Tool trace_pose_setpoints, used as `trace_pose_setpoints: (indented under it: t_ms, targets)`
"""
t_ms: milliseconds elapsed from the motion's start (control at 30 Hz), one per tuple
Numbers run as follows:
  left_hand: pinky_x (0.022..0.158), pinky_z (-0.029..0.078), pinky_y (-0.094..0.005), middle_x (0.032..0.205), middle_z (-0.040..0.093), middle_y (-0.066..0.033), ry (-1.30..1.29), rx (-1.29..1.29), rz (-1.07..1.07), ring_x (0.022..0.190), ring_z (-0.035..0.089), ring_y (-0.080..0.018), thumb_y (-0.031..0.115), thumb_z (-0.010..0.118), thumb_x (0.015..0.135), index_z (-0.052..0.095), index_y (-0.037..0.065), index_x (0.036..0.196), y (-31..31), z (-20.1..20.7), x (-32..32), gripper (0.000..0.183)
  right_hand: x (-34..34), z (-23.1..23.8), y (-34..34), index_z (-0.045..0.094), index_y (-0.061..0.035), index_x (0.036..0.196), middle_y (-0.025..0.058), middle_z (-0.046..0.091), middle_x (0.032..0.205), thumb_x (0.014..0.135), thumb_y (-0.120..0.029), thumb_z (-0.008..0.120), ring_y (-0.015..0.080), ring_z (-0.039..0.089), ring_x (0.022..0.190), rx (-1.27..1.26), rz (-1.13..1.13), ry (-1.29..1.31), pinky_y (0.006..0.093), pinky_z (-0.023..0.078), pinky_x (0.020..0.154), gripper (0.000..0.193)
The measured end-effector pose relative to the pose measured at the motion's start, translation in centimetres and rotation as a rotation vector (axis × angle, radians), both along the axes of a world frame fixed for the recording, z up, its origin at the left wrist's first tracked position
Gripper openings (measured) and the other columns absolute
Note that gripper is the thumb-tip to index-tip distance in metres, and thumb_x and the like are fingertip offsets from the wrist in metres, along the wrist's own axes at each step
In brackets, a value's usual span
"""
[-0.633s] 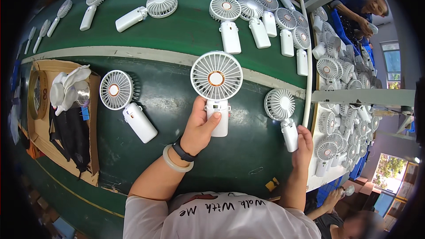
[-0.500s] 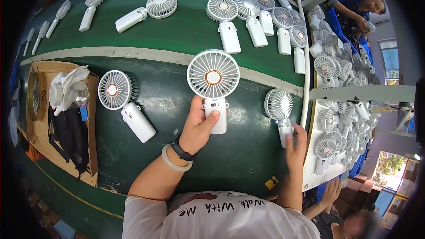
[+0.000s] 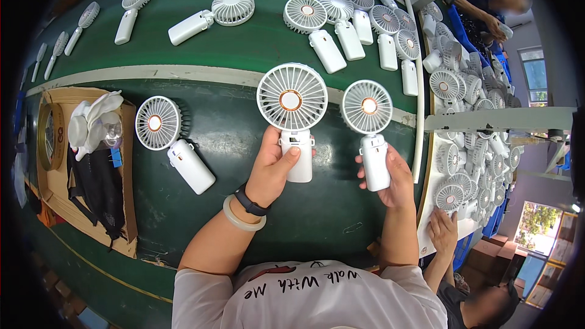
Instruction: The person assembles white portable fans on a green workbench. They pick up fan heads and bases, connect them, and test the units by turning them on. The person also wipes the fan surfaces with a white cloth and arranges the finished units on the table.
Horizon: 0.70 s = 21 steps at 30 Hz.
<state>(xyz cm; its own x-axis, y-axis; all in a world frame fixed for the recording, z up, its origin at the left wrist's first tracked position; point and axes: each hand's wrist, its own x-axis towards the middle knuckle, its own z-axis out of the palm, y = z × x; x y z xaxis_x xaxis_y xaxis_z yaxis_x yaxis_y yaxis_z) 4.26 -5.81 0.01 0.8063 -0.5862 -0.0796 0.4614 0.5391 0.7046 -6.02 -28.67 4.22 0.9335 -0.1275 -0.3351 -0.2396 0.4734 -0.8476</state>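
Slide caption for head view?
Left hand and right hand each hold a white handheld fan upright over a green table.

Two white handheld fans [image 3: 292, 116] are held up, one fan [image 3: 172, 144] lies just below the stripe, roughly eleven beyond it, and an uncountable heap [image 3: 472, 116] sits right.

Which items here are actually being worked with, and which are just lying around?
In hand:
left hand grips a white fan by its handle
right hand grips a second fan

Lying about:
fan on the belt to the left
row of fans farther up
cardboard box with gloves
pile of fans at right
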Motion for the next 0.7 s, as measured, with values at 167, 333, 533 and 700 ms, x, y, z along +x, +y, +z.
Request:
trace_pose_setpoints:
  t_ms: [167,333,533,700]
  targets:
    - [0.085,0.047,-0.0331,0.114,0.055,-0.0104,0.002,0.005,0.048,0.097,0.058,-0.0174,0.008,0.052,0.091,0.032,0.005,0.130,-0.5,0.4,-0.3,0.044,-2.5,-1.8,-0.5,0.037,-0.0030,0.135,0.0176,0.057,0.111,0.093,-0.022,0.051,0.0252,0.060,0.092,-0.495,-0.081,0.063,0.0337,0.052,0.074,0.048]
    - [0.085,0.047,-0.0329,0.114,0.055,-0.0111,0.003,0.034,0.028,0.098,0.058,-0.0179,0.008,0.053,0.090,0.033,0.005,0.129,0.0,0.0,-0.3,0.044,-2.4,-0.6,2.6,0.045,-0.0016,0.129,0.0184,0.047,0.118,0.076,-0.012,0.070,0.0313,0.054,0.096,-1.694,0.038,0.064,0.0369,0.045,0.084,0.059]
    - [0.076,0.051,-0.0337,0.109,0.056,-0.0137,0.019,0.048,0.034,0.089,0.061,-0.0211,0.017,0.050,0.088,0.035,0.006,0.127,0.1,0.3,-0.2,0.044,2.0,-1.2,0.2,0.045,0.0017,0.124,0.0143,0.056,0.105,0.083,-0.021,0.064,0.0281,0.057,0.092,-0.832,-0.056,0.036,0.0375,0.048,0.080,0.051]
    - [0.054,0.045,-0.0284,0.092,0.049,-0.0078,0.107,-0.047,0.000,0.065,0.054,-0.0155,0.031,0.050,0.085,0.038,0.007,0.125,0.3,0.8,-0.2,0.048,6.8,-0.2,1.3,0.038,-0.0021,0.126,0.0172,0.054,0.103,0.091,-0.035,0.047,0.0255,0.057,0.077,0.454,0.177,-0.272,0.0366,0.052,0.065,0.049]
